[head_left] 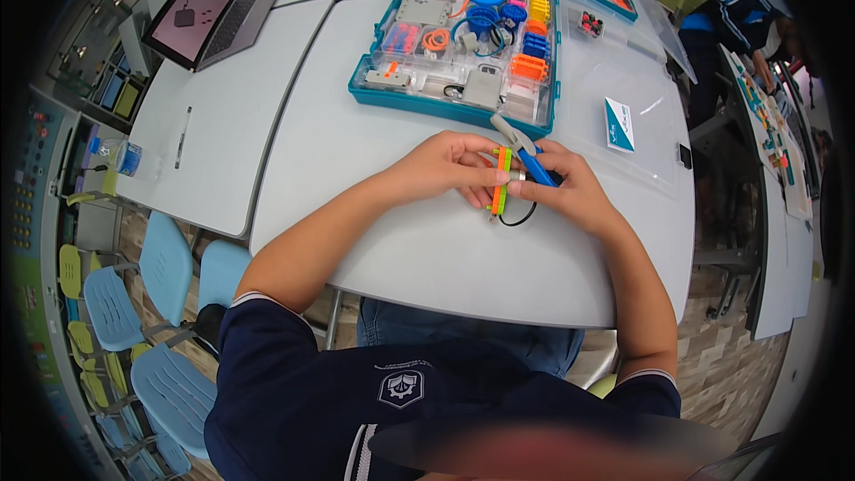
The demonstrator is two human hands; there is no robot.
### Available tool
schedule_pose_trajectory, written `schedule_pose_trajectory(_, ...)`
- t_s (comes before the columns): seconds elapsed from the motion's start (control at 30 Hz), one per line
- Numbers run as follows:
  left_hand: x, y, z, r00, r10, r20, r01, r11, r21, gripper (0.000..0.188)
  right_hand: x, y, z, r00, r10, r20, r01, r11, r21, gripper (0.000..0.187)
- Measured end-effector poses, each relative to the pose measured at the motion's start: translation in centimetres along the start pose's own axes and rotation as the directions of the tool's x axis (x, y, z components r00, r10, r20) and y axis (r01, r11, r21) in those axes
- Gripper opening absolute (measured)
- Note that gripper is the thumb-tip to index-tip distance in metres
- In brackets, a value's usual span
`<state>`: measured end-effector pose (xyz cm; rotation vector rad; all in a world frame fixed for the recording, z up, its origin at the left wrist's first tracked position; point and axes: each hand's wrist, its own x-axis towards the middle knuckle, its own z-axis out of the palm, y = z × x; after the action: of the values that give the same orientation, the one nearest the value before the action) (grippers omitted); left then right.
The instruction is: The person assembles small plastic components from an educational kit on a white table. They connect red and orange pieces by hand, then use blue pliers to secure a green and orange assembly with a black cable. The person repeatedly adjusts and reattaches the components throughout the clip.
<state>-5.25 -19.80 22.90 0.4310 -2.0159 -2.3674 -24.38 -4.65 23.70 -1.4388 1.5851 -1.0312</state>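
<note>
My left hand is closed round a narrow building-kit assembly made of orange and lime-green plastic pieces. It is held upright just above the white table. My right hand grips a tool with a blue handle and a grey head, its head pointing up and left. The right thumb and fingers also reach to a small silvery round part beside the assembly. A thin black cable loops below the fingers. The fingers partly hide where the parts meet.
A teal-edged kit box full of colourful parts lies beyond my hands. Right of it are a clear plastic lid and a white-and-teal card. Farther left are a laptop, a pen and a bottle. Another person bends over the right-hand table.
</note>
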Motion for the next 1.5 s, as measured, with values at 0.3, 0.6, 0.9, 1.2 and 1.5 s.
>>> schedule_pose_trajectory(0.3,-0.04,0.04,-0.04,1.0,-0.013,0.0,0.013,1.0,0.007,0.042,-0.05,0.01,-0.05,1.0,0.016,0.0,-0.016,1.0,-0.01,0.036)
schedule_pose_trajectory(0.6,-0.05,0.1,-0.08,1.0,-0.018,-0.003,0.018,1.0,0.025,0.042,-0.06,-0.07,-0.08,0.999,0.046,0.003,-0.046,0.999,-0.001,0.038)
schedule_pose_trajectory(0.9,0.03,0.01,0.0,1.0,-0.004,-0.013,0.004,1.0,-0.002,0.041,-0.05,-0.15,-0.11,0.999,0.047,0.009,-0.047,0.999,-0.009,0.037)
schedule_pose_trajectory(1.2,-0.08,0.02,-0.04,1.0,-0.013,-0.006,0.013,1.0,0.018,0.042,-0.03,0.05,-0.01,1.0,0.011,-0.009,-0.011,1.0,-0.017,0.038)
schedule_pose_trajectory(1.5,-0.06,0.08,-0.09,1.0,-0.017,0.001,0.016,1.0,0.02,0.042,-0.07,-0.44,-0.09,0.999,0.047,-0.003,-0.047,0.998,-0.035,0.034)
